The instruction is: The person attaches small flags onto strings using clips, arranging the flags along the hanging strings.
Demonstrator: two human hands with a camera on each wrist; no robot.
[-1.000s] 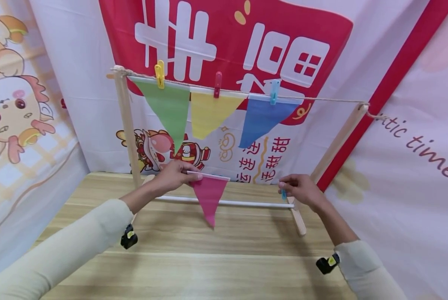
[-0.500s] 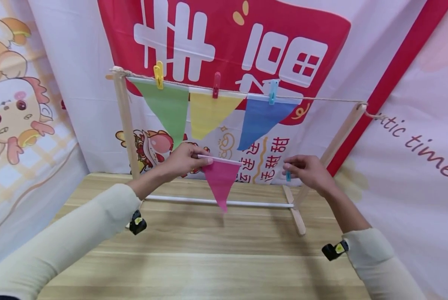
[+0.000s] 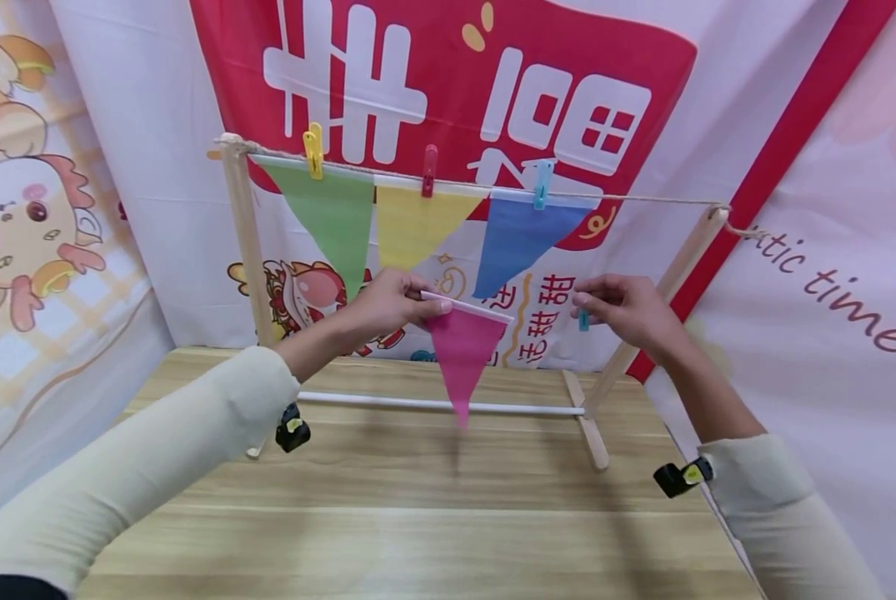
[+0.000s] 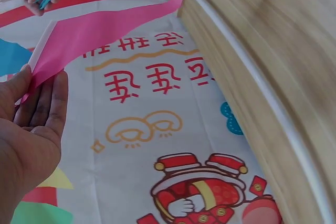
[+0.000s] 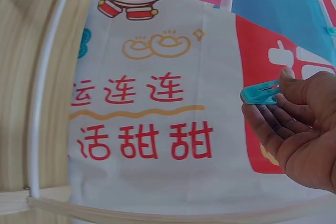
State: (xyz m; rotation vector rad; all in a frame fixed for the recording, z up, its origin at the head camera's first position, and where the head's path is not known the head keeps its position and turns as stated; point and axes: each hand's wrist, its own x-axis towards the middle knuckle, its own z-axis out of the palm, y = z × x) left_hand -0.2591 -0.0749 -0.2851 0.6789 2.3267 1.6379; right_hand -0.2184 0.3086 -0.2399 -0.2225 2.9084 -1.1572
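Observation:
My left hand (image 3: 395, 302) pinches the white-edged top corner of a pink triangular flag (image 3: 463, 350), which hangs point down in mid-air below the string (image 3: 643, 198). In the left wrist view the pink flag (image 4: 100, 30) runs from my fingers (image 4: 44, 103) up and away. My right hand (image 3: 623, 310) pinches a small teal clothespin (image 3: 583, 319) between thumb and fingers, right of the flag. The clothespin (image 5: 260, 94) shows clearly in the right wrist view. Green (image 3: 335, 212), yellow (image 3: 413, 225) and blue (image 3: 518, 237) flags hang pegged on the string.
A wooden rack stands on the wooden table (image 3: 417, 517), with a left post (image 3: 241, 225), a slanted right post (image 3: 673, 275) and a white bottom rod (image 3: 440, 406). Printed cloth backdrops (image 3: 102, 167) close in behind and on both sides.
Both hands have risen from near the bottom rod toward the string. The pink flag came up and to the right with the left hand; the right hand lifted the clothespin.

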